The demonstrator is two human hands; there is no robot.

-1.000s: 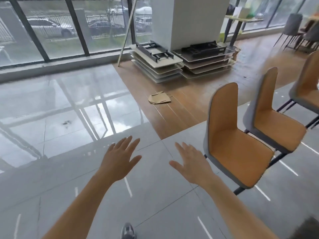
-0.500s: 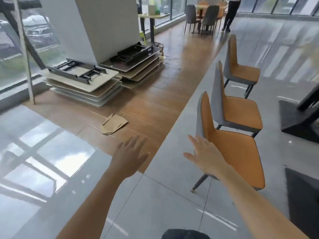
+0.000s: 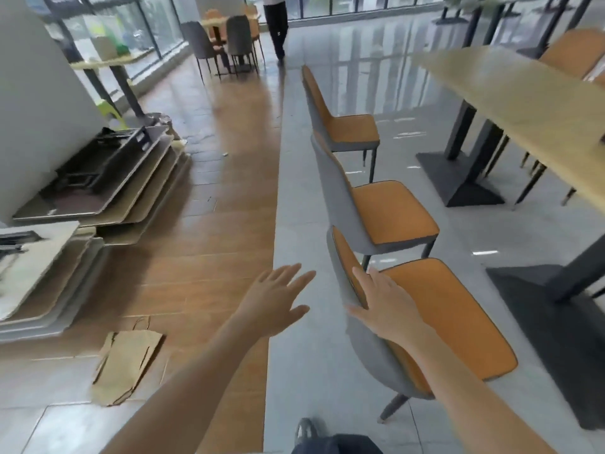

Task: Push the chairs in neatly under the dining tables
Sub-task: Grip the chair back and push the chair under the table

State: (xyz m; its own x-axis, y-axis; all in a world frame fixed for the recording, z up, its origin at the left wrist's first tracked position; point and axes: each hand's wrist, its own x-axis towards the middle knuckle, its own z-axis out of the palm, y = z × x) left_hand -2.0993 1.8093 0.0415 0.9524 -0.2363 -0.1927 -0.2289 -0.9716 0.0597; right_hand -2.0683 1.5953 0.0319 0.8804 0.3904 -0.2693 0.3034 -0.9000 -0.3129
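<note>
Three orange-and-grey chairs stand in a row, pulled out from a long pale dining table [image 3: 530,103] on the right. The nearest chair [image 3: 458,319] is right in front of me, the middle chair [image 3: 389,214] and the far chair [image 3: 350,126] lie beyond it. My right hand [image 3: 389,306] is spread over the top of the nearest chair's backrest, fingers apart, touching or just above it. My left hand [image 3: 275,303] hovers open to the left of that backrest, holding nothing.
Black table bases [image 3: 458,178] stand on the floor under the table. Stacked folded tabletops [image 3: 98,191] lie at the left by a white pillar. A paper bag [image 3: 127,358] lies on the floor. A person [image 3: 276,24] walks far ahead near another table set [image 3: 229,40].
My view has swung right, so the chair row now runs straight ahead. My right hand has reached the nearest chair's backrest; my left hand stays open beside it.
</note>
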